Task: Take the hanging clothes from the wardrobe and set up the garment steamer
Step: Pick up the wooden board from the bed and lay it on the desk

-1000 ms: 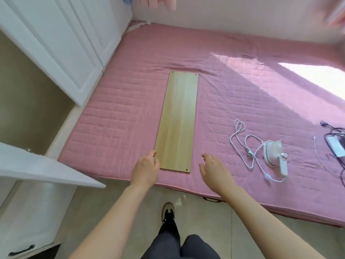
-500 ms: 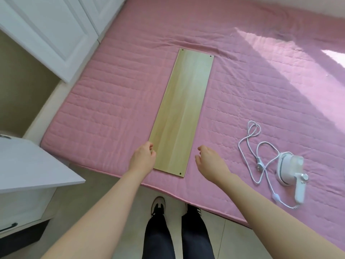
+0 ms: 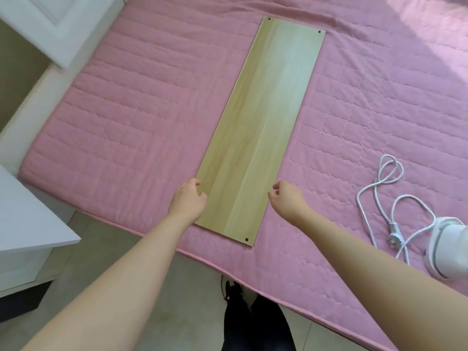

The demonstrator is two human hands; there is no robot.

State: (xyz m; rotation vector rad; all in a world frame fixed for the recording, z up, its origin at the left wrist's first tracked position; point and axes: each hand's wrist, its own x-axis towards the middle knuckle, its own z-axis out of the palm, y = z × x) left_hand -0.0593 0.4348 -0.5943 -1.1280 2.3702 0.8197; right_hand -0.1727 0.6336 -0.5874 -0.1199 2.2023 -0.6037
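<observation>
The person stands on the floor (image 3: 106, 231) at the near edge of a bed (image 3: 126, 122) covered in a pink quilt, both bare arms stretched towards a long wooden board (image 3: 263, 122) lying flat on it.

The left hand (image 3: 188, 198) is at the board's left edge near its near end. Its fingers (image 3: 201, 196) are curled and touch that edge, but I cannot tell whether they clamp it. The right hand (image 3: 288, 198) is at the board's right edge, level with the left. Its fingers (image 3: 274, 191) are curled at the edge, and again grip or mere touch cannot be told.

The white garment steamer (image 3: 445, 249) lies on the quilt well to the right of the board, apart from both hands and partly cut off by the frame. Its white cord (image 3: 379, 188) loops loosely between steamer and board.

Far left of the board is a white wardrobe door (image 3: 38, 21).
</observation>
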